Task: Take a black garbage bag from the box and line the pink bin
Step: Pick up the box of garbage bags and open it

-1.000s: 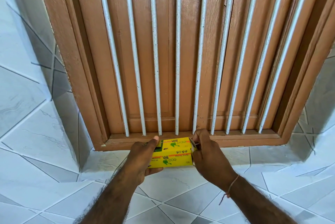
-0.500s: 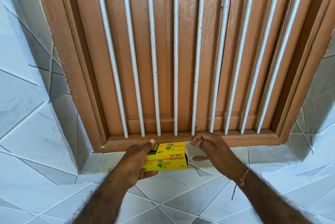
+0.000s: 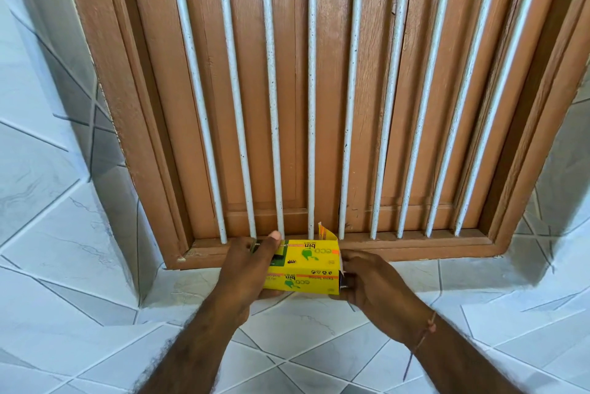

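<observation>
White tiled wall (image 3: 57,234) surrounds a brown wooden window (image 3: 287,90) closed behind white vertical bars (image 3: 311,106). Just below the sill (image 3: 415,248), a yellow box (image 3: 305,267) is held in the air between two hands. Its left end is gripped by the left hand (image 3: 247,269), thumb laid along the top. At its opened right end, where a flap (image 3: 325,232) stands up, the right hand (image 3: 372,286) is curled, fingertips at the opening; whether anything is pinched cannot be told.
</observation>
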{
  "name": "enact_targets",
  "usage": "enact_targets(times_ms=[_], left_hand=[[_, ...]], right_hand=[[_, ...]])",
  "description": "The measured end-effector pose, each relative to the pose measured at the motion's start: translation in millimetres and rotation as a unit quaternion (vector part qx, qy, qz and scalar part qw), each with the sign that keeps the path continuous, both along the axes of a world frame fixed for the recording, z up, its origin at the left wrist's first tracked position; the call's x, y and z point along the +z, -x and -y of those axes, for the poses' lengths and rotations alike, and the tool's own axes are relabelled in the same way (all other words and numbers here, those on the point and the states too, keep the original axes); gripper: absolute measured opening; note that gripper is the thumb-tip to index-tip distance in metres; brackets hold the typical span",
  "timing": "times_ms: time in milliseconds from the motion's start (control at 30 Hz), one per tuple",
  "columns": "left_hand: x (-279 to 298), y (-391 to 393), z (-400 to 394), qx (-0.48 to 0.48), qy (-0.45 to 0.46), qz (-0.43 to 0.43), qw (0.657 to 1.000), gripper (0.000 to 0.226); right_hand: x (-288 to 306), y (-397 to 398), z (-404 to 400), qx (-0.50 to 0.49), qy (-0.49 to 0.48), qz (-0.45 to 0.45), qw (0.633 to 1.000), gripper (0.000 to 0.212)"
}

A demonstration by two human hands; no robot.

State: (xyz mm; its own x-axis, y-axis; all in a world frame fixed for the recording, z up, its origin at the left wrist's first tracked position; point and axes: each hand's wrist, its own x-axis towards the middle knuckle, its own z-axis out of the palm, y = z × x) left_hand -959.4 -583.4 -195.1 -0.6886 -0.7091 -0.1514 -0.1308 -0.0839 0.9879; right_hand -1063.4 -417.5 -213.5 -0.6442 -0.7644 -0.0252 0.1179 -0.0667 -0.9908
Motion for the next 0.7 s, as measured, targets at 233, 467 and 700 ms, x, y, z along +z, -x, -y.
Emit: enact_targets(times_ms=[233, 467, 700], left_hand=[[42.9, 5.1, -28.9, 0.015, 0.483, 0.093, 0.871, 0.034], [64.7, 20.8, -57.6, -0.003, 0.625, 0.078, 0.776, 0.045], [67.7, 23.9, -40.4, -0.004, 0.559, 0.067, 0.827, 0.039]], right_hand=[[-29.9, -4.5, 21.4, -0.037, 0.132, 0.366, 0.921, 0.04], [-45.8, -11.1, 27.0, -0.026, 0.235, 0.429, 0.872, 0.037], [-29.7, -7.1, 14.8, -0.003, 0.261, 0.357, 0.897, 0.048]])
